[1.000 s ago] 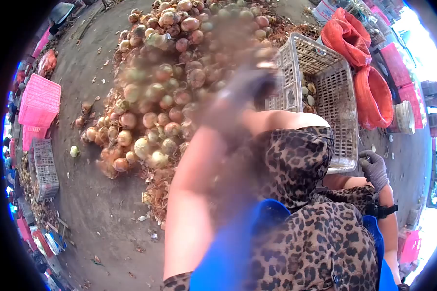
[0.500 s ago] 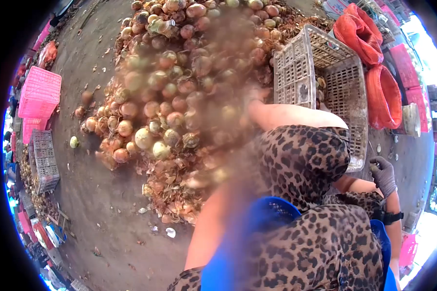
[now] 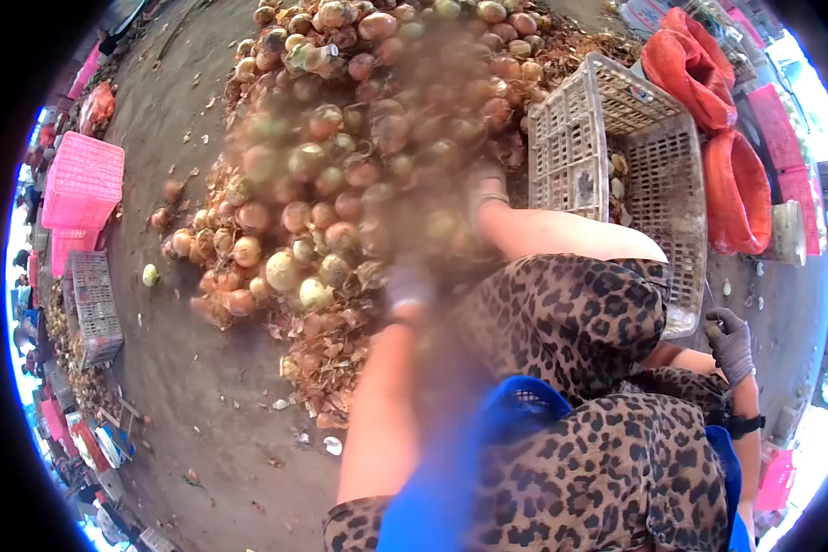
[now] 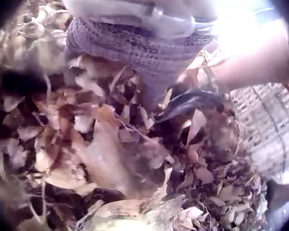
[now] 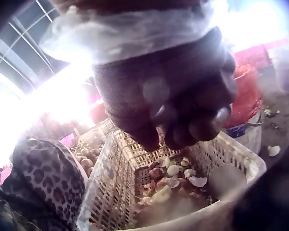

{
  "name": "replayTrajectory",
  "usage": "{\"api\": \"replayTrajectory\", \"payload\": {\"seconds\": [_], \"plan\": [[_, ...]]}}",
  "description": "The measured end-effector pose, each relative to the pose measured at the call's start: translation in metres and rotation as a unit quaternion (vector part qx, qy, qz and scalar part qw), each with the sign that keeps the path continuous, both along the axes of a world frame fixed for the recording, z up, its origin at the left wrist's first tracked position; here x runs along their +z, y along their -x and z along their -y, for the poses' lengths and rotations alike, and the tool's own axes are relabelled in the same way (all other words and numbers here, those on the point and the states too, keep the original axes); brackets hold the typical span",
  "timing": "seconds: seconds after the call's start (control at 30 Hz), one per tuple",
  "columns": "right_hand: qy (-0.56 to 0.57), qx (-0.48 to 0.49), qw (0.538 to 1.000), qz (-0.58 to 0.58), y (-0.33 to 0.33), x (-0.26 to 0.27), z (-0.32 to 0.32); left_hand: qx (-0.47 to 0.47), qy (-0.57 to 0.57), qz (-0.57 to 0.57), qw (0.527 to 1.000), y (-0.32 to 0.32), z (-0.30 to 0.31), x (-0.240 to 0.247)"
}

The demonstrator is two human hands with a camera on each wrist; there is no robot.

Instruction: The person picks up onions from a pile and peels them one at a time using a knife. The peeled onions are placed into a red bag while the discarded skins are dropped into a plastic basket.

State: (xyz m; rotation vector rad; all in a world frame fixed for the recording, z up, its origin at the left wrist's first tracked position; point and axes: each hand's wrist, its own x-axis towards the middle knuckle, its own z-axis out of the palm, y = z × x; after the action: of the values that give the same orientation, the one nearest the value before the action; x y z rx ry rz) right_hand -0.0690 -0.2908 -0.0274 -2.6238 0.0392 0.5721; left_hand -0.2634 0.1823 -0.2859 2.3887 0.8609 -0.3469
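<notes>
My gloved left hand point(image 3: 410, 287) reaches down at the near edge of an onion heap point(image 3: 281, 271), blurred in the head view. In the left wrist view its purple-grey knit glove point(image 4: 139, 50) sinks among dry onion skins point(image 4: 106, 149), which hide the fingertips. Beside it lies a dark, shiny strip point(image 4: 188, 105). The gloved right hand point(image 3: 731, 348) is beside my right leg, near the end of a plastic crate point(image 3: 676, 276). Its fingers curl round a thin metal-looking tool, mostly hidden. In the right wrist view the fist point(image 5: 178, 106) overlaps the crate, which holds small onions and scraps point(image 5: 171, 180).
Red mesh sacks point(image 3: 741, 193) and a white bucket point(image 3: 787, 232) stand beyond the crate. Pink crates point(image 3: 83, 179) and a grey crate point(image 3: 94, 308) are at the left. A loose onion point(image 3: 150, 274) lies on the floor. My leg point(image 3: 561, 230) stretches between the heap and the crate.
The left hand was a blur over the heap near the crate, and has come back to the skins at the heap's near edge. The right hand stays beside the crate, fingers curled.
</notes>
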Motion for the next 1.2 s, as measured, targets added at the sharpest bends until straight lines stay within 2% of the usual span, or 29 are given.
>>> {"api": "replayTrajectory", "payload": {"seconds": [0.07,0.17,0.27,0.33,0.43,0.53,0.6,0.63,0.7,0.73,0.77,0.8,0.87,0.9,0.97,1.0,1.03,1.07,1.1,1.17,1.2], "plan": [[-0.001,0.013,1.0,0.007,-0.004,-0.008,0.008,-0.016,0.005,-0.021,1.0,-0.001,0.005,-0.003],[-0.027,0.009,0.999,0.027,-0.005,-0.005,0.018,-0.002,0.044,0.008,0.999,-0.01,0.006,0.008],[0.002,-0.04,0.999,0.011,-0.003,0.002,0.018,0.049,0.138,0.128,0.981,-0.033,0.0,0.03],[0.013,-0.004,1.0,0.008,-0.005,-0.009,0.024,0.058,0.217,0.231,0.947,-0.062,-0.001,0.055],[0.002,0.013,1.0,-0.004,-0.001,-0.013,0.013,0.026,0.33,0.367,0.869,-0.129,0.018,0.094],[-0.025,0.002,1.0,-0.014,0.01,0.002,-0.023,-0.03,0.405,0.456,0.791,-0.195,0.055,0.123],[-0.017,0.05,0.998,0.027,0.014,0.008,-0.037,-0.064,0.43,0.493,0.754,-0.23,0.082,0.13],[-0.004,0.062,0.997,0.054,0.014,0.016,-0.033,-0.097,0.321,0.504,0.796,-0.254,0.091,0.1],[0.026,0.107,0.988,0.108,0.007,0.015,-0.011,-0.163,0.424,0.449,0.77,-0.217,0.066,0.135],[0.01,0.074,0.994,0.083,0.004,0.015,-0.003,-0.192,0.471,0.414,0.755,-0.198,0.053,0.155],[-0.01,0.045,0.997,0.057,0.002,0.017,0.002,-0.272,0.142,0.473,0.826,-0.19,0.036,0.161],[-0.007,0.034,0.999,0.042,0.002,0.019,0.003,-0.22,0.093,0.486,0.841,-0.184,0.017,0.146],[-0.005,0.002,0.999,0.037,0.004,0.027,0.005,-0.025,0.136,0.48,0.866,-0.161,-0.033,0.102],[-0.009,-0.005,1.0,0.026,0.006,0.025,0.0,0.049,0.106,0.456,0.882,-0.134,-0.064,0.079],[0.027,0.075,0.992,0.096,-0.003,0.009,0.019,0.173,-0.012,0.364,0.915,-0.049,-0.128,0.039],[0.004,0.037,0.998,0.054,-0.004,0.011,0.014,0.221,-0.077,0.298,0.925,0.008,-0.154,0.022],[-0.035,0.106,0.985,0.13,-0.013,-0.012,0.036,0.264,-0.132,0.224,0.929,0.068,-0.173,0.012],[-0.05,0.069,0.992,0.091,-0.02,-0.02,0.04,0.3,-0.171,0.147,0.927,0.129,-0.185,0.005],[-0.053,0.021,0.998,0.037,-0.015,-0.01,0.021,0.327,-0.193,0.074,0.922,0.184,-0.189,-0.001],[-0.011,0.037,0.999,0.007,-0.017,-0.01,0.007,0.364,-0.203,-0.035,0.908,0.274,-0.187,-0.009],[-0.003,0.051,0.999,-0.004,-0.021,-0.012,-0.001,0.362,-0.2,-0.056,0.909,0.297,-0.18,-0.01]]}}
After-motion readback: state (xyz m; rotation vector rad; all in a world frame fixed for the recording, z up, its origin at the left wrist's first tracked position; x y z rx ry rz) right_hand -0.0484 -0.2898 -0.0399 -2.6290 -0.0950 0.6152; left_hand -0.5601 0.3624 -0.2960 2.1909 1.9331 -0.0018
